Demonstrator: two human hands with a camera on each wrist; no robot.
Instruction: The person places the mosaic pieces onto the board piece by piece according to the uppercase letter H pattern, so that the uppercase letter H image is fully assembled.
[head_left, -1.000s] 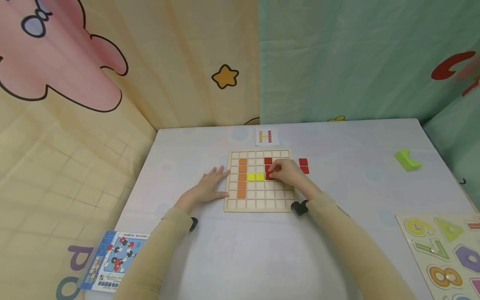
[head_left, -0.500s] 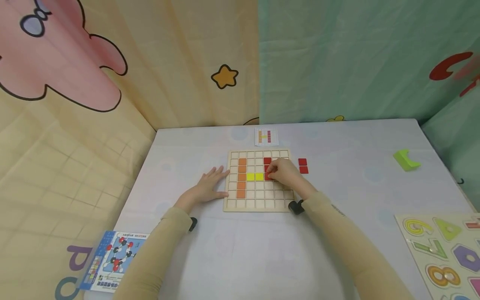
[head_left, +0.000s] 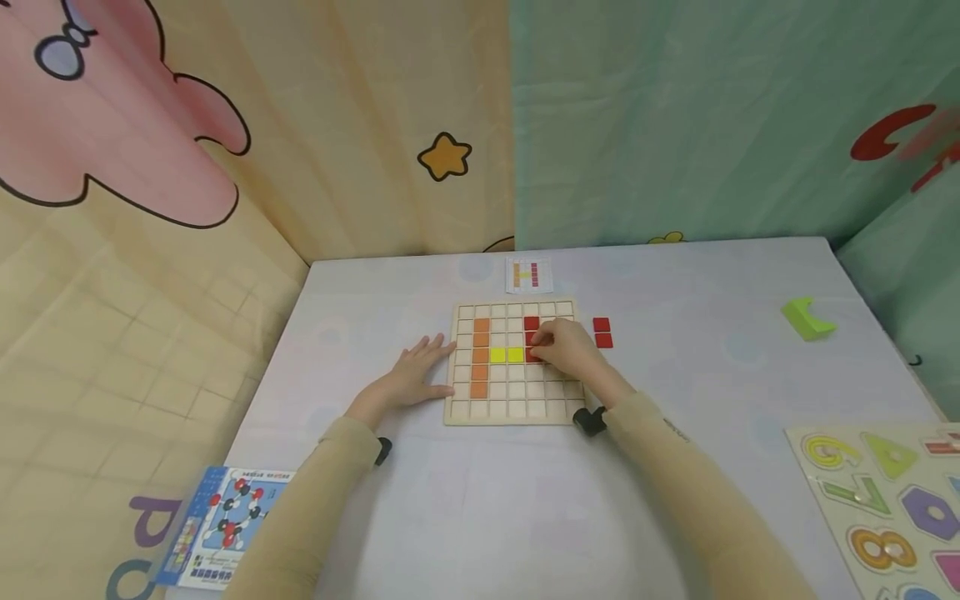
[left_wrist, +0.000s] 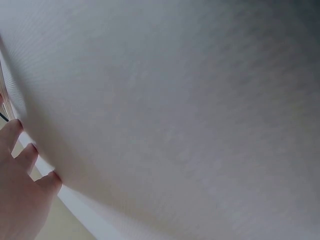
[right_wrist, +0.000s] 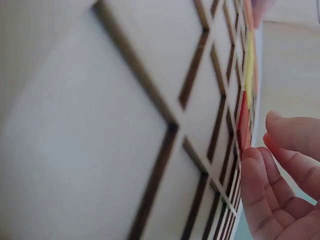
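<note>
My left hand (head_left: 415,372) lies flat with fingers spread at the left edge of a wooden grid board (head_left: 517,416). In the left wrist view, spread fingers (left_wrist: 27,155) show at the lower left. My right hand (head_left: 567,348) is over the board with loosely bent fingers, its fingertips at a red square tile (head_left: 531,355) lying in a cell. The right wrist view shows a gap between the digits, with nothing held there. Two more red tiles sit above it, partly hidden. An orange column of tiles (head_left: 481,339) and two yellow tiles (head_left: 507,356) also fill cells.
Two loose red tiles (head_left: 602,332) lie right of the board. A pattern card (head_left: 528,275) lies behind it. A green block (head_left: 807,319) stands at the right, a number-and-shape puzzle board (head_left: 840,508) at the lower right, and a blue-and-white box (head_left: 217,525) at the lower left.
The right hand stays over the same red tile, with only slight finger movement. The left hand stays at the board's edge. The whole head view has shifted slightly.
</note>
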